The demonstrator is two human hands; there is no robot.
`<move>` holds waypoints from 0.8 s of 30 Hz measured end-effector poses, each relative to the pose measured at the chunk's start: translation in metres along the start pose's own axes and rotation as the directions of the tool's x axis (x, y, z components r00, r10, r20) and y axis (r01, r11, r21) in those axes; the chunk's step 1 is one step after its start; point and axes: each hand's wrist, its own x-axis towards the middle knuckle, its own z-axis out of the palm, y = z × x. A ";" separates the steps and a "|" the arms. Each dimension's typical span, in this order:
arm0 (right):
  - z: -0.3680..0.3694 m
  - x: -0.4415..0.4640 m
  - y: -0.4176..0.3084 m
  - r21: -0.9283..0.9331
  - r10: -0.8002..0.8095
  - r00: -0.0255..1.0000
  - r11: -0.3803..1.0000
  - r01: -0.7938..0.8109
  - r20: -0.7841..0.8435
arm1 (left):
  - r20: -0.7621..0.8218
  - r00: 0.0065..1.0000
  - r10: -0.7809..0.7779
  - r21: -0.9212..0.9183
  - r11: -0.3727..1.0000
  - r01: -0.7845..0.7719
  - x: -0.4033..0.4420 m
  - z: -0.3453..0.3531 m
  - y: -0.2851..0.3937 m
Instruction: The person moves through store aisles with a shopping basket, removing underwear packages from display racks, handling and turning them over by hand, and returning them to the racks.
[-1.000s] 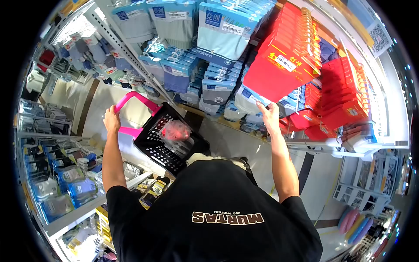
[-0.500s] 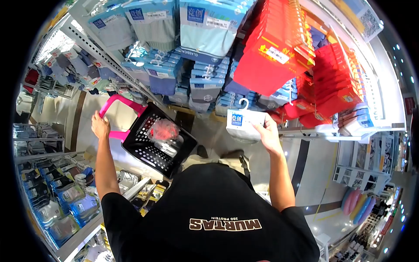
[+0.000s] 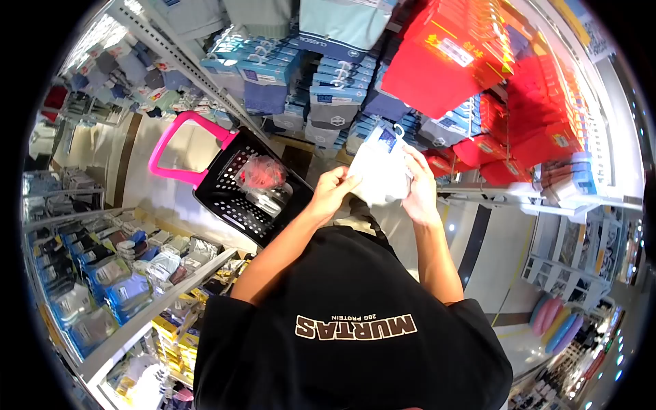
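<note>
In front of my chest I hold a hook-topped retail pack of pale folded fabric point(image 3: 380, 174) with a blue-and-white label; the kind of garment cannot be made out. My left hand point(image 3: 333, 191) pinches its left edge between thumb and fingers. On the opposite side, my right hand point(image 3: 419, 184) grips the pack, with part of its fingers hidden behind it. The pack is tilted, its clear hook pointing up and right. To my left stands a black shopping basket point(image 3: 225, 217) with a pink handle point(image 3: 158, 147), untouched, holding a reddish plastic-wrapped item point(image 3: 263, 172).
Ahead hang red packs point(image 3: 437, 75) and blue-carded garment packs point(image 3: 335, 92) on rack hooks. At lower left is a shelf bin point(image 3: 137, 328) of packaged goods. Right of me, pale floor tiles point(image 3: 502, 239) lead to colourful rings point(image 3: 557, 322).
My left hand has let go of the basket's pink handle and moved right to take hold of the pack. The pack has tilted and risen slightly in my right hand.
</note>
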 end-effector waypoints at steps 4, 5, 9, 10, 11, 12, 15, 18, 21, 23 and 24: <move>-0.008 -0.008 0.023 -0.510 -0.161 0.970 0.828 0.233 0.182 | -0.236 0.972 -0.011 -0.075 0.997 -0.007 -0.019 0.004 0.039; 0.000 -0.016 0.031 -0.526 -0.206 0.950 0.795 0.303 0.235 | -0.293 0.956 -0.004 -0.070 0.997 -0.017 -0.022 0.006 0.044; 0.024 -0.046 0.037 -0.792 -0.060 0.938 0.520 0.321 0.341 | -0.372 0.923 0.095 -0.012 0.994 -0.108 -0.019 0.021 0.034; 0.025 -0.049 0.041 -0.768 -0.129 0.910 0.498 0.404 0.395 | -0.348 0.933 0.096 0.051 0.995 -0.083 -0.021 0.020 0.028; 0.026 -0.052 0.045 -0.739 -0.194 0.874 0.472 0.481 0.445 | -0.355 0.929 0.101 0.031 0.995 -0.096 -0.021 0.021 0.023; 0.034 -0.058 0.036 -0.782 -0.170 0.900 0.448 0.434 0.402 | -0.362 0.926 0.107 0.015 0.994 -0.109 -0.020 0.021 0.020; 0.020 -0.048 0.042 -0.791 -0.162 0.911 0.455 0.410 0.379 | -0.268 0.953 0.140 0.081 0.989 -0.122 -0.023 0.017 0.021; 0.014 -0.048 0.043 -0.774 -0.188 0.930 0.516 0.368 0.317 | -0.206 0.972 0.110 0.180 0.981 -0.073 -0.027 0.007 0.021; 0.000 -0.042 0.044 -0.715 -0.148 0.957 0.638 0.285 0.249 | -0.134 0.987 0.083 0.071 0.995 -0.074 -0.030 0.011 0.028; -0.009 -0.036 0.051 -0.560 -0.027 0.983 0.819 0.127 0.183 | -0.058 0.998 0.021 0.002 1.000 -0.021 -0.031 0.005 0.021; -0.006 -0.033 0.059 -0.431 -0.074 0.987 0.893 0.129 0.144 | -0.045 0.999 0.002 -0.039 0.999 -0.004 -0.033 0.005 0.020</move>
